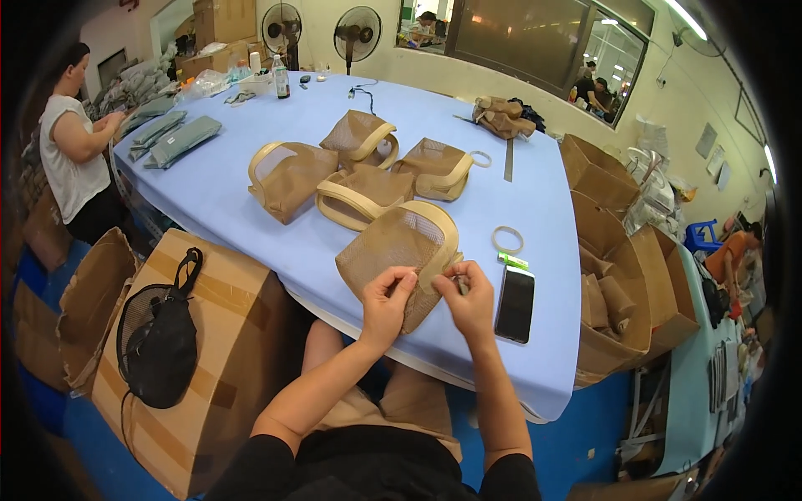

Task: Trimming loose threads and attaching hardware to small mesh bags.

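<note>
A brown mesh bag [376,246] with a tan trim band stands tilted at the table's near edge. My left hand [388,305] is closed, thumb and fingers pinching the bag's near side by the trim. My right hand [468,302] is closed too, pinching at the trim's lower end; any small thing between those fingers is too small to make out. Beyond lie more mesh bags of the same kind: one on the left [292,179], one in the middle [368,190], one at the back [359,138] and one on the right [434,167].
Right of my hands lie a black phone [515,305], a small green-and-white item [513,260] and a tape-like ring [507,240]. Grey packets [184,140] and a bottle [281,77] sit farther off. Cartons [614,292] flank the table; a person [79,142] stands left.
</note>
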`<state>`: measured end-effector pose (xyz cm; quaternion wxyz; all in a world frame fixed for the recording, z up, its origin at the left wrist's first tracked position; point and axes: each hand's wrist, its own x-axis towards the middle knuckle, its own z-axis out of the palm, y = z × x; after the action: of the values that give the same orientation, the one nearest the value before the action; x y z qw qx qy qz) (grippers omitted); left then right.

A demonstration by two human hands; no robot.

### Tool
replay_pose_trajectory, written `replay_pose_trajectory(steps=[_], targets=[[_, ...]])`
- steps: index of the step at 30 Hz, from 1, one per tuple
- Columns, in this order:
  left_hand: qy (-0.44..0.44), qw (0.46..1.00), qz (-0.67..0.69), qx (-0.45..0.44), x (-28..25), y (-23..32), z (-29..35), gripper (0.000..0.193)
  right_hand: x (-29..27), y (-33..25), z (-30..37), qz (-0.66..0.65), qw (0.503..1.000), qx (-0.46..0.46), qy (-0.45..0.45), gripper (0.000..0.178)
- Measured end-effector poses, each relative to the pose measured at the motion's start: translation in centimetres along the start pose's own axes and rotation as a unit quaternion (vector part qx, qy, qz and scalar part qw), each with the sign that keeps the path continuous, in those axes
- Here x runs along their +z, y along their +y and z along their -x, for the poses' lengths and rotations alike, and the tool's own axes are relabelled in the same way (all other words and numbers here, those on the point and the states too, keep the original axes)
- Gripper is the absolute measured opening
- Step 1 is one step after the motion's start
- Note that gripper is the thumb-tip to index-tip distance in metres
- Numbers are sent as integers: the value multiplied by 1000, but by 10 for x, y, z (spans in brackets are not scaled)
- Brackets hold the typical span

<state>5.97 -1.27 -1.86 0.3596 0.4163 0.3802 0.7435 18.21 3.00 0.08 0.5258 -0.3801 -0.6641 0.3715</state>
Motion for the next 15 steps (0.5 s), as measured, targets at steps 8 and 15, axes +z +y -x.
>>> replay_pose_trajectory(steps=[8, 15], targets=[[-2, 999, 34, 8, -20, 12, 0, 10, -59, -18, 17, -70, 906, 207, -363, 16], [-98, 991, 80, -51, -33, 37, -9, 12, -87, -3, 25, 68, 995, 20, -75, 25]])
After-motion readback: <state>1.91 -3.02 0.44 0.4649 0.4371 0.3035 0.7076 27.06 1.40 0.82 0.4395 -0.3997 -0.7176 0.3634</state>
